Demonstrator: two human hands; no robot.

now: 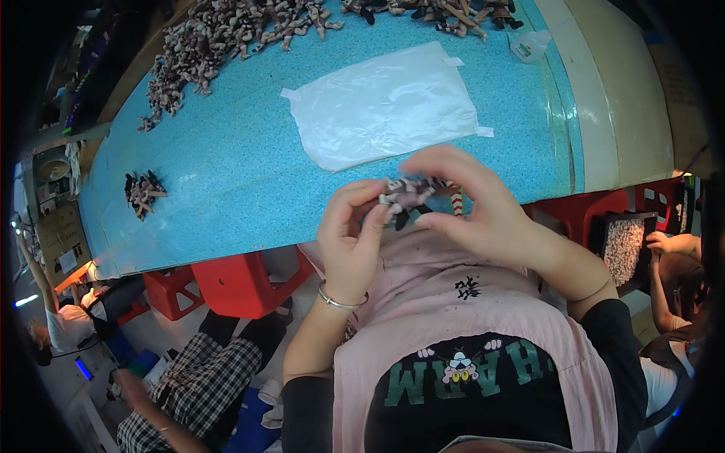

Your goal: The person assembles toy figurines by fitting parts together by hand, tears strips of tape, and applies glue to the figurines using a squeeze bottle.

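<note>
Just over the table's near edge, a small figurine [408, 196] in pale pinkish-grey and black lies between my two hands. My left hand [350, 234] is closed, its thumb and fingers pinching the figurine's left side. My right hand [483, 208] curves around the other end, index finger above and thumb below. The figurine's right end is blurred and partly covered by those fingers. A red-and-white striped strip [456, 201] shows beside my right palm; I cannot tell whether it is held.
A white sheet [385, 106] is taped to the blue tabletop [226, 181]. Many figurines [204, 53] heap at the far left, more [445, 11] at the far edge, and a small cluster [143, 194] at left. A clear bottle [531, 47] lies far right. Red stools [238, 283] and co-workers surround the table.
</note>
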